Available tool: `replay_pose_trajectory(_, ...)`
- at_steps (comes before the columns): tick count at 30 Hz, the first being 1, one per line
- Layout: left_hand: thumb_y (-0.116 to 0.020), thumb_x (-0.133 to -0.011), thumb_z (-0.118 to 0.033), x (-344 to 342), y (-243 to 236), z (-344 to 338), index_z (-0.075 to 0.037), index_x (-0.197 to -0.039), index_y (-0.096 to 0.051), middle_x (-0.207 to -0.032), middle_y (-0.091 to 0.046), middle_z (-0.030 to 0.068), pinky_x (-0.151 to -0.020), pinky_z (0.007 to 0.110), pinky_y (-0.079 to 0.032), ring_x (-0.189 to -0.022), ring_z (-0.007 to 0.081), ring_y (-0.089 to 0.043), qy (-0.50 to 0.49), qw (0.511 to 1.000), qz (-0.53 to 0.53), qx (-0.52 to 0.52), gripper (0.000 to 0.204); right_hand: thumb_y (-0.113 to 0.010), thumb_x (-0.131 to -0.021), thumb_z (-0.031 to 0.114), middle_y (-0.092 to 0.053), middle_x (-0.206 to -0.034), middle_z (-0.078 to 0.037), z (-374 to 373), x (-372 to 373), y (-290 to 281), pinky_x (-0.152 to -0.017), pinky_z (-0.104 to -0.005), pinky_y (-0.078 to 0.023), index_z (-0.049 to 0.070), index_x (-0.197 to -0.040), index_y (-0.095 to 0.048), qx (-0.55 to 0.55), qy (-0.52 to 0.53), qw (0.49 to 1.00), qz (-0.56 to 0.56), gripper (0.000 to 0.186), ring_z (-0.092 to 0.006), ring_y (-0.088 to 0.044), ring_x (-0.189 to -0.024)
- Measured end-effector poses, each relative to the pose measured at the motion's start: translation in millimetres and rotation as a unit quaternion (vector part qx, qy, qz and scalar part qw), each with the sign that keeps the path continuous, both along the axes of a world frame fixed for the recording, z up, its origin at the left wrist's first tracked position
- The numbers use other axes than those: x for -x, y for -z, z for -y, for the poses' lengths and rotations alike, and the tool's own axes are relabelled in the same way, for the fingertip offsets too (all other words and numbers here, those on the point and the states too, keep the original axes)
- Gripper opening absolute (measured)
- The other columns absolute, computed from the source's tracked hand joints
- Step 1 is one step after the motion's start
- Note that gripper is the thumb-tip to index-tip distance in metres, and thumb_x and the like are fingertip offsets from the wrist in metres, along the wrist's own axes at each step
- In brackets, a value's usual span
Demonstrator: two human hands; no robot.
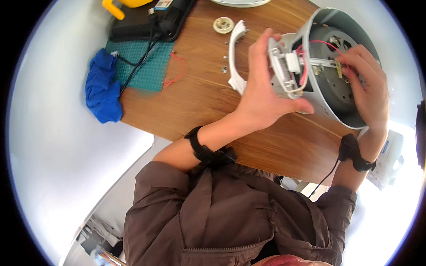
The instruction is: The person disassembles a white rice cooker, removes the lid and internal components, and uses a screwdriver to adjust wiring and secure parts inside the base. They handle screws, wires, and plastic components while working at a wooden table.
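A grey metal cylinder body (pixel 330 106) of an appliance lies on its side at the right of the desk, its open end facing right. My left hand (pixel 262 102) grips the white plastic panel (pixel 278 66) on its side, fingers along the far edge and thumb below. A red wire (pixel 327 42) and a white wire run from the panel. My right hand (pixel 366 84) reaches into the cylinder, fingers closed at a small yellowish part (pixel 339 69) beside the red wire; exactly what it pinches is unclear. A curved white handle (pixel 236 53) lies left of my left hand.
The wooden desk (pixel 173 111) holds a small cream round part (pixel 223 25), several screws (pixel 224 69), a green mat (pixel 137 75), a blue cloth (pixel 101 86), a black case (pixel 142 26) with cables, a yellow object (pixel 114 9) and a white rim (pixel 239 2) at the top.
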State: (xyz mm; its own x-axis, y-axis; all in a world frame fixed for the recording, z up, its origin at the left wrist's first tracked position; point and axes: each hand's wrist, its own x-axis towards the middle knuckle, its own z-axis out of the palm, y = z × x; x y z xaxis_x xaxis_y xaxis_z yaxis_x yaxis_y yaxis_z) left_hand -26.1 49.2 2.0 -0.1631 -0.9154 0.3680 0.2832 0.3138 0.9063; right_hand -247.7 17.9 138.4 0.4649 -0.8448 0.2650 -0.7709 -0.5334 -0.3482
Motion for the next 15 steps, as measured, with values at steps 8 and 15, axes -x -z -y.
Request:
replay_pose_trajectory(8,-0.105,-0.050,-0.026,-1,2,7,-0.007,-0.162,-0.005,-0.154,-0.024,0.0171,-0.117,0.047,-0.042,-0.142,0.0320,-0.038,-0.030,0.998,0.016,0.054,0.151,-0.061,-0.084,-0.014,-0.063,-0.096,-0.008,-4,-6,-5,-0.076,-0.0285,-0.051,-0.001,-0.101,-0.068,-0.029,0.016,0.999,-0.006,0.022,-0.0214,-0.065,-0.086)
replay_pose_trajectory(15,-0.104,-0.052,-0.018,-21,-1,15,-0.006,-0.162,-0.011,-0.147,-0.031,0.0176,-0.113,0.044,-0.045,-0.137,0.0326,-0.042,-0.064,0.993,0.066,0.080,0.144,-0.061,-0.083,-0.015,-0.063,-0.096,-0.009,-2,-6,-5,-0.076,-0.0279,-0.051,-0.001,-0.101,-0.067,-0.027,0.014,0.999,-0.010,0.024,-0.0217,-0.065,-0.086)
